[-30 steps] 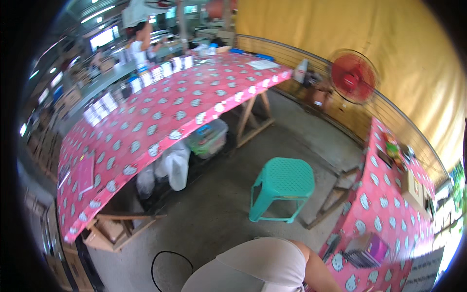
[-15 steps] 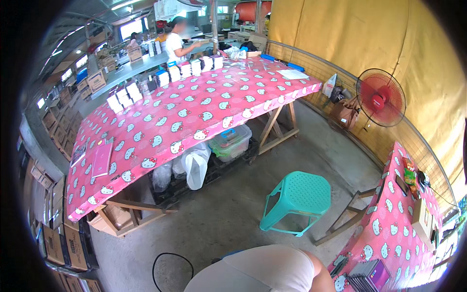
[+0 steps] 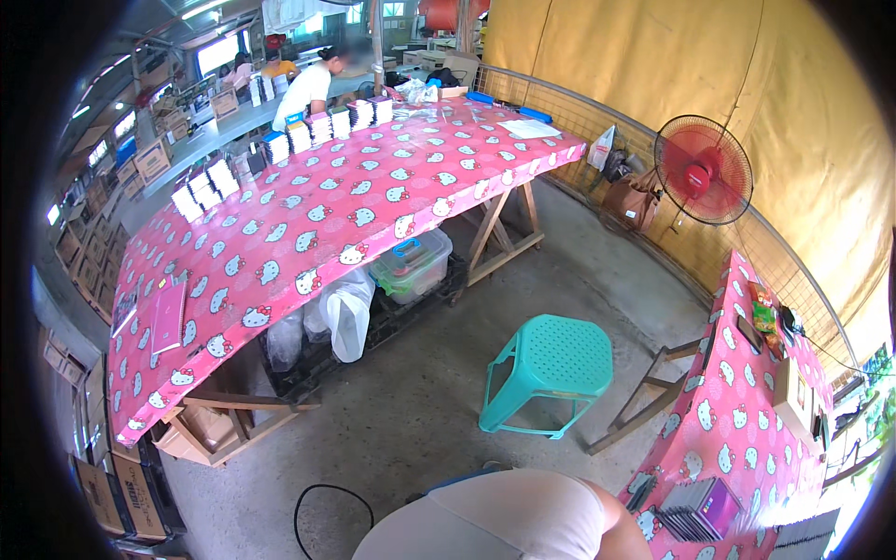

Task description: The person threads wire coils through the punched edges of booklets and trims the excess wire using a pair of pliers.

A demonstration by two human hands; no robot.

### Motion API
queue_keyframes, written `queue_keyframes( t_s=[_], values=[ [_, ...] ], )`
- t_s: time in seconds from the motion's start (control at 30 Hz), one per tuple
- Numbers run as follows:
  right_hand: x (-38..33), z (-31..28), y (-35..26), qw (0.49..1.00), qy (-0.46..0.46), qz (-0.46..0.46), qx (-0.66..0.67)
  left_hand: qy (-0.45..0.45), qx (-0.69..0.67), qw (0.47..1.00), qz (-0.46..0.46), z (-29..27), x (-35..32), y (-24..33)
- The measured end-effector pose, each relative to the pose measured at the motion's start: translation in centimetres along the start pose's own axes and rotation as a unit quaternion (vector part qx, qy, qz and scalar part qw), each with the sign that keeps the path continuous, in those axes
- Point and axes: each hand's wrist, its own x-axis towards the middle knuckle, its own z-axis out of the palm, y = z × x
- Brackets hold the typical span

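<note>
Neither grip shows in my head view, so I cannot tell whether either is apart or together; only my shoulder fills the lower edge. Nearest it, a stack of flat dark packages lies on the pink patterned surface at right. Small white boxes line the long surface beyond the teal stool.

A long trestle table under pink patterned oilcloth crosses a grey concrete floor, with small stacks of boxes along its far edge and a clear bin and plastic bags beneath it. A teal stool stands between it and a 2nd pink table at right. Yellow tarpaulin lines the wire fence behind a red fan; daylight fills the room.
</note>
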Motion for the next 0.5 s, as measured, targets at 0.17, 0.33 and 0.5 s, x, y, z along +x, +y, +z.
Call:
queue_keyframes(
  t_s=[0.17, 0.33, 0.5],
  values=[
    [0.4, -0.1, 0.4, 1.0, -0.001, 0.001, -0.003, -0.061, -0.053, 0.996, -0.033, -4.7, 0.0, 1.7],
    [0.6, -0.2, 0.7, 1.0, -0.001, 0.004, -0.008, -0.06, -0.058, 0.996, -0.037, -4.8, -0.2, 2.0],
    [0.6, -0.6, 1.1, 1.0, 0.001, 0.007, -0.014, -0.06, -0.092, 0.994, -0.021, -4.4, -0.3, 2.0]
  ],
)
